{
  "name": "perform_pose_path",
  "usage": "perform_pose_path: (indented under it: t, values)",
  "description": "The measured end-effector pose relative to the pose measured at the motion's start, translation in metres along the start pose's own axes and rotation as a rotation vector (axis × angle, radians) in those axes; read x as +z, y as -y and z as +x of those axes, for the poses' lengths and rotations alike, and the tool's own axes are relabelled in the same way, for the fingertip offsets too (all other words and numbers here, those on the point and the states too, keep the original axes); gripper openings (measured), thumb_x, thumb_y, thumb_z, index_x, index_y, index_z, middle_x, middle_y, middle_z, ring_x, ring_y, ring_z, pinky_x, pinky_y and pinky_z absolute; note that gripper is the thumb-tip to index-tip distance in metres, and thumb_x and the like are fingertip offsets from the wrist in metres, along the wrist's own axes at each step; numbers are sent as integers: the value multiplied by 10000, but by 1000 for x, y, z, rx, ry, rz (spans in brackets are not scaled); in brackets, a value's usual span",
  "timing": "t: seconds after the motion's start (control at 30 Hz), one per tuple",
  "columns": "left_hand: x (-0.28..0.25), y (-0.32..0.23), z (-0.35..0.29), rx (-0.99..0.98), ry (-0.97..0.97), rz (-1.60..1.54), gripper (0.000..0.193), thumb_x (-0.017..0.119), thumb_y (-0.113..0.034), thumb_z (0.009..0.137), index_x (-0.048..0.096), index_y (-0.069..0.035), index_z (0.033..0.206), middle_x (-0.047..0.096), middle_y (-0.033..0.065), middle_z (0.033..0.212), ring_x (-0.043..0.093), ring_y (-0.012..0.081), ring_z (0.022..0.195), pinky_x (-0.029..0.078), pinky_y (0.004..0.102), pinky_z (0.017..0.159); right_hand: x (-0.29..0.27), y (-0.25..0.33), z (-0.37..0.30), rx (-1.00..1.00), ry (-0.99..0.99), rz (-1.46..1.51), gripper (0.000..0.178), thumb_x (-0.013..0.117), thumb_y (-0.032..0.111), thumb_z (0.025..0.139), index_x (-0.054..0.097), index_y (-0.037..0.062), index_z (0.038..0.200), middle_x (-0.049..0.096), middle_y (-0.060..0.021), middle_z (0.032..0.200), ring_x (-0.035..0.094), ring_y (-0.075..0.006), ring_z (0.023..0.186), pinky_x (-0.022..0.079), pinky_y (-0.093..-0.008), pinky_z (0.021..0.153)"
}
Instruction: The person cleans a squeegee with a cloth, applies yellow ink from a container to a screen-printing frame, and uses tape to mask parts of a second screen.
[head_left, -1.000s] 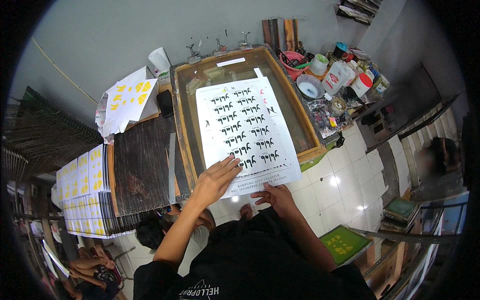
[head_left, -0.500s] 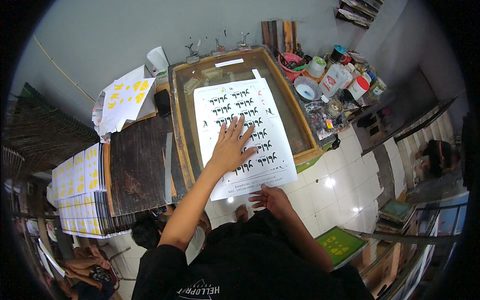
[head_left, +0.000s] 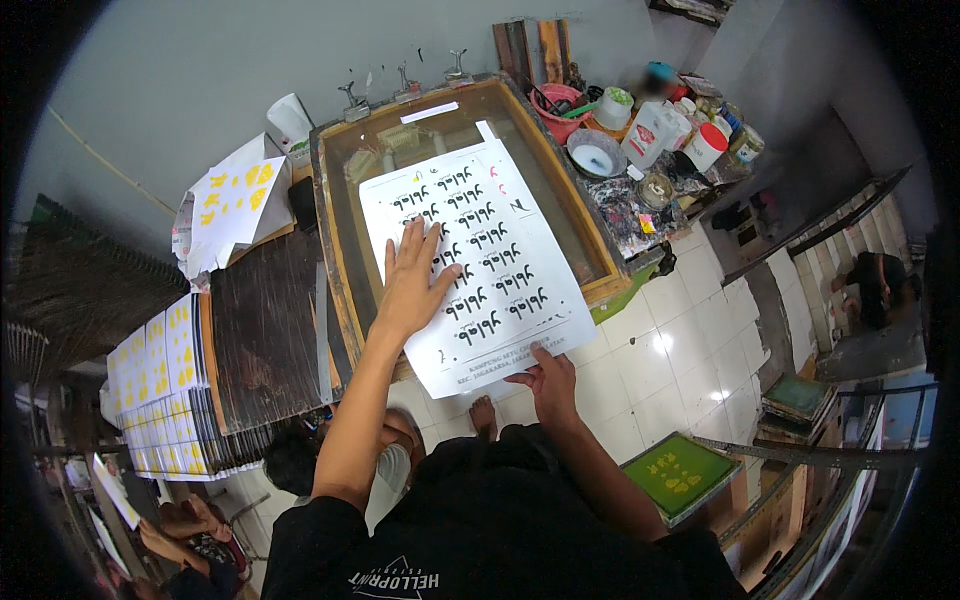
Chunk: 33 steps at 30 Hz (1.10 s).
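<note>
A large white sheet [head_left: 510, 265] with rows of black lettering and a few red and yellow marks lies slanted over a wood-rimmed screen frame [head_left: 329, 240]. Its near end juts out past the frame's front edge. My left hand [head_left: 412, 283] rests flat on the sheet's left half, fingers spread. At the near edge, my right hand [head_left: 552, 385] pinches the sheet, thumb on top and the other fingers mostly hidden beneath. Narrow white strips [head_left: 429, 113] lie on the mesh beyond the sheet. Metal clamps [head_left: 353, 102] hold the frame's far side.
A side table at right carries a pink basin [head_left: 560, 117], a grey bowl [head_left: 596, 156], a white jug [head_left: 645, 140] and jars. Yellow-printed sheets [head_left: 236, 195] and a dark board [head_left: 262, 330] are at left. A green screen [head_left: 682, 475] stands lower right. People sit lower left.
My right hand has come up to the sheet's near edge and closed on it. My left hand stays flat on the paper. The whole view has shifted slightly.
</note>
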<state>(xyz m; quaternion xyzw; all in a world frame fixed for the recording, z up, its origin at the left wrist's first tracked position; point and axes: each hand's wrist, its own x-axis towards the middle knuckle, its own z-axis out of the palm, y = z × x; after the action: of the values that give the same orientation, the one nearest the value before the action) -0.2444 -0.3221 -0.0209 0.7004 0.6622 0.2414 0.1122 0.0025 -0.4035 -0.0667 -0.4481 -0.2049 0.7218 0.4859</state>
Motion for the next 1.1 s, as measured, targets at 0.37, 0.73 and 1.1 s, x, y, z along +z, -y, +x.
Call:
perform_pose_path:
  t: [0.37,0.73,1.1]
  values:
    - [43,-15,36,-119,233,373,767,329,-655,989,236,-197,1597,118,152,1667,39,306,1550,10,508,1237,-59,3,-33,108,158,-37,287,532,75,987,500,-74,1231,671,-208,1074,721,-287,877,631,-417,694]
    - [51,-32,2,-116,-35,247,757,360,-602,1005,216,-155,1599,129,187,1658,73,326,1545,9,526,1228,-82,0,-15,59,95,121,343,599,50,966,531,-8,1297,641,-114,1221,651,-227,1064,557,-418,900]
    - [26,-32,-69,-128,-90,281,720,430,-508,1024,275,-60,1566,202,179,1643,127,317,1539,30,526,1225,-395,-24,-147,65,-231,-132,464,626,-22,906,513,-24,1357,603,-133,1301,572,-269,1214,456,-416,1043]
